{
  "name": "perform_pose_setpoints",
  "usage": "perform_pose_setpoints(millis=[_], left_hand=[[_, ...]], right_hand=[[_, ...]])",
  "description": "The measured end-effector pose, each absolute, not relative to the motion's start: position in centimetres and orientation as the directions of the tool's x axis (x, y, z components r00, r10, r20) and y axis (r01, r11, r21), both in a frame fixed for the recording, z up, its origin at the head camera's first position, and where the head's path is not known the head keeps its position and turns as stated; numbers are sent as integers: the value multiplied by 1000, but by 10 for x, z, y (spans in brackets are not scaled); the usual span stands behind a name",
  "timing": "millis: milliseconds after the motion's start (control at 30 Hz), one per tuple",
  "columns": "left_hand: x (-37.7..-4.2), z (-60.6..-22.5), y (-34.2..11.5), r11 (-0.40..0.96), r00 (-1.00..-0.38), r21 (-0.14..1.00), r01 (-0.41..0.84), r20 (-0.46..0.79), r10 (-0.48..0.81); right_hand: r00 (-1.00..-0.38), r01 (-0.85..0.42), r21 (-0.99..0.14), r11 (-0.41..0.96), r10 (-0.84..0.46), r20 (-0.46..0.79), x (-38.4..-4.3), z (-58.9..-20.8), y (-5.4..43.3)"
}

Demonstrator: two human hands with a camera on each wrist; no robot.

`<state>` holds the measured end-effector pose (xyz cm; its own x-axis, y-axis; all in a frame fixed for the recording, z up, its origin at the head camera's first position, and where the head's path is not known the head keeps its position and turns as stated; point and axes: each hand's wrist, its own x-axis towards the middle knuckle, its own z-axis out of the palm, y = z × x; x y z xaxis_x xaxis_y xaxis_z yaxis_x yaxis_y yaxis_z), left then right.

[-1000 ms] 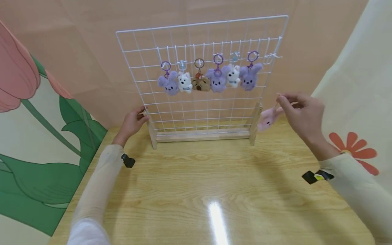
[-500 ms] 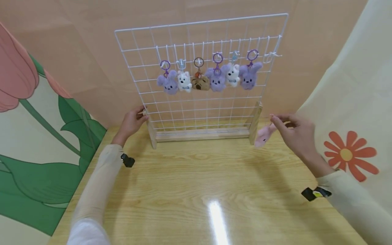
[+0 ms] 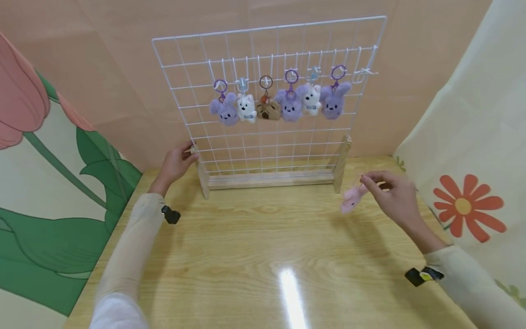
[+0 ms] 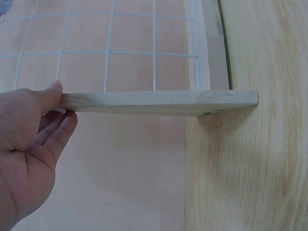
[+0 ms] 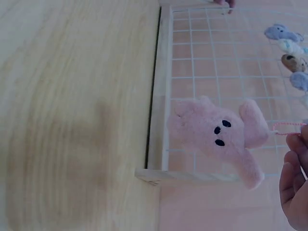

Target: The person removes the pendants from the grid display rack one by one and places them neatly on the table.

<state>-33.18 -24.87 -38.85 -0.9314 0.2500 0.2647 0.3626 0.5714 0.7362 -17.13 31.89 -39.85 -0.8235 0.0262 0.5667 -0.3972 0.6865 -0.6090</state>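
My right hand (image 3: 392, 196) pinches the pink ball chain (image 5: 288, 128) of a pink plush bunny keychain (image 3: 351, 199). The bunny (image 5: 211, 127) dangles over the table, right of the rack, its dark eyes and nose showing in the right wrist view. My left hand (image 3: 176, 161) grips the top of the left wooden upright (image 4: 154, 98) of the white wire grid rack (image 3: 269, 137), thumb on one side and fingers on the other. Purple bunny (image 3: 224, 111), white dog (image 3: 246, 108) and brown plush (image 3: 268, 110) keychains hang in a row from the rack's hooks.
At the row's right end a white hook (image 3: 362, 75) carries no keychain. The rack stands on a wood-grain table (image 3: 246, 242) before a peach backdrop (image 3: 263, 13). Printed fabric with a tulip (image 3: 20, 91) is at left, with a red flower (image 3: 463, 206) at right.
My right hand has lowered the pink bunny keychain from beside the rack's right side toward the table, coming nearer to me. The left hand stays on the upright.
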Motion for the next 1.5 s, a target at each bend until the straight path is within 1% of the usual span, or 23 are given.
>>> perform_pose_setpoints(millis=[200, 600, 833, 1067, 1300, 1500], left_hand=[[-331, -387, -249, 573, -935, 739, 354, 258, 245], [-328, -384, -247, 578, -947, 751, 320, 229, 227], [-330, -387, -248, 572, -942, 750, 332, 233, 240], [-329, -386, -247, 580, -946, 748, 323, 230, 229], [-328, -385, -248, 582, -948, 749, 317, 224, 227], [-329, -388, -249, 580, -938, 738, 345, 246, 245]], right_hand=[[-852, -360, -599, 715, 9, 523, -161, -410, 322], [-855, -418, -567, 710, -96, 509, -143, -435, 330], [-857, -436, -548, 714, -143, 495, -138, -447, 333], [-881, -382, -560, 736, -105, 462, -146, -457, 333], [-915, -301, -599, 742, -48, 400, -160, -458, 326], [-924, -291, -610, 737, -50, 380, -176, -466, 319]])
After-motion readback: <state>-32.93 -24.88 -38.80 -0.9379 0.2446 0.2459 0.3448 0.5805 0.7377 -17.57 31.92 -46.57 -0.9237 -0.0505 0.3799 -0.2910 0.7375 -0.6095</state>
